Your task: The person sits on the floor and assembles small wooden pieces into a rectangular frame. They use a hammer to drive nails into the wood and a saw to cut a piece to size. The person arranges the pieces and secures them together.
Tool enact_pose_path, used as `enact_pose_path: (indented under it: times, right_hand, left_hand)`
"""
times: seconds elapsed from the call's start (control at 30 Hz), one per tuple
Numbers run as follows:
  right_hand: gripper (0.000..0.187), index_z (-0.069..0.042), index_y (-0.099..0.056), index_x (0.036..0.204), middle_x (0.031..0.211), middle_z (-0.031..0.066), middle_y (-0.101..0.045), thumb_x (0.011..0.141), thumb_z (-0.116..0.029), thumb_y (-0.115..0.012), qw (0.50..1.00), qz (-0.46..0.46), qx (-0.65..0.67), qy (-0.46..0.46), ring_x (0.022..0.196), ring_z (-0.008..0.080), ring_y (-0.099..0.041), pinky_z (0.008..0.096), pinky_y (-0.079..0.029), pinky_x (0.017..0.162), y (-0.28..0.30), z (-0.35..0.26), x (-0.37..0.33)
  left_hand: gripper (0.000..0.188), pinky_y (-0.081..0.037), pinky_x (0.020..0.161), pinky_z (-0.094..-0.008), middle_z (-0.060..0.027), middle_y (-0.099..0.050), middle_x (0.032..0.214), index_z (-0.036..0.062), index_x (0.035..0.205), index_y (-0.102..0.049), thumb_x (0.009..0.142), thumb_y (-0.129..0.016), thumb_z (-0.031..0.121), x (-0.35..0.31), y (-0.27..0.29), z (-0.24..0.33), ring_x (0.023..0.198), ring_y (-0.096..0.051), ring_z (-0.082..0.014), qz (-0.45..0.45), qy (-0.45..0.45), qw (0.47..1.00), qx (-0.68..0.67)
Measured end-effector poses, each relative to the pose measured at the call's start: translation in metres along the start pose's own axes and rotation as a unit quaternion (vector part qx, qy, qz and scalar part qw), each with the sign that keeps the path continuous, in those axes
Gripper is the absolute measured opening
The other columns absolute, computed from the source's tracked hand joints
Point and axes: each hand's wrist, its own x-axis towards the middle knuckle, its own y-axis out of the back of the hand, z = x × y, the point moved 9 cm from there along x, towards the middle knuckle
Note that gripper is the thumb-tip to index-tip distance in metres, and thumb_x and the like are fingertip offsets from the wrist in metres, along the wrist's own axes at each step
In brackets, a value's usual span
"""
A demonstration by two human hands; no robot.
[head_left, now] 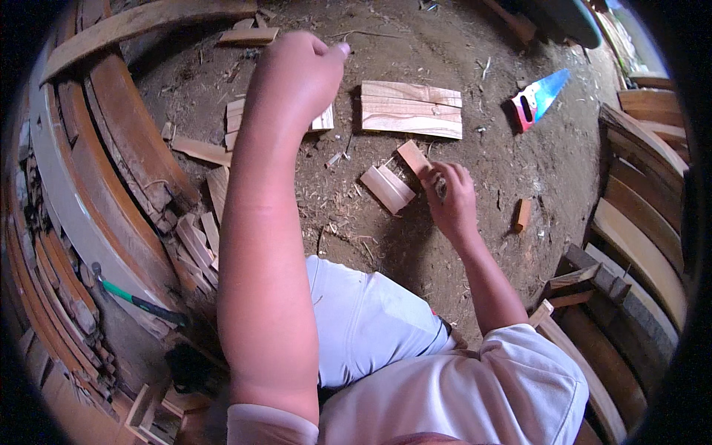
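Observation:
My left hand [302,68] is raised on the outstretched arm, with its fingers curled in. Whatever it may hold is hidden behind the hand and wrist. Low over the ground, my right hand [454,199] pinches the end of a small flat wooden block [412,157]. Just left of that block lie short pale wood pieces [387,188], side by side. Beyond them, striped boards [411,110] form a flat rectangle on the dirt. More pale wood pieces [235,115] are partly covered by my left forearm.
A handsaw [540,99] with a red-and-white handle and blue blade lies at the far right. Nearer is a small orange-brown block [523,214]. Planks [119,174] are piled along the left, with a green-and-black handled hammer [141,300]. Curved timbers [638,237] line the right side.

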Motion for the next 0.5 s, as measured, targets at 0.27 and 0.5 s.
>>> enact_pose_path:
  times: [0.27,0.5]
  right_hand:
    - [0.046,-0.005,-0.065,0.128,0.122,0.0183,-0.065,0.085,-0.009,-0.081,0.999,0.01,-0.003,-0.035,0.114,0.0403,-0.063,0.0494,-0.052,0.099,0.0,0.008,-0.008]
    - [0.049,-0.004,-0.063,0.131,0.124,0.0191,-0.065,0.086,-0.012,-0.081,0.997,-0.02,-0.061,-0.038,0.114,0.0423,-0.063,0.0514,-0.052,0.098,0.001,0.016,-0.011]
  left_hand:
    - [0.048,-0.056,0.082,-0.0409,-0.0179,-0.076,0.091,-0.0045,0.109,-0.075,0.1,-0.072,0.042,-0.004,-0.021,0.001,0.082,-0.071,-0.0246,-0.102,0.021,0.995,0.002]
    - [0.052,-0.056,0.085,-0.0443,-0.0234,-0.076,0.094,-0.0042,0.105,-0.076,0.099,-0.071,0.047,-0.003,-0.014,-0.001,0.084,-0.073,-0.0308,-0.09,0.007,0.995,0.041]
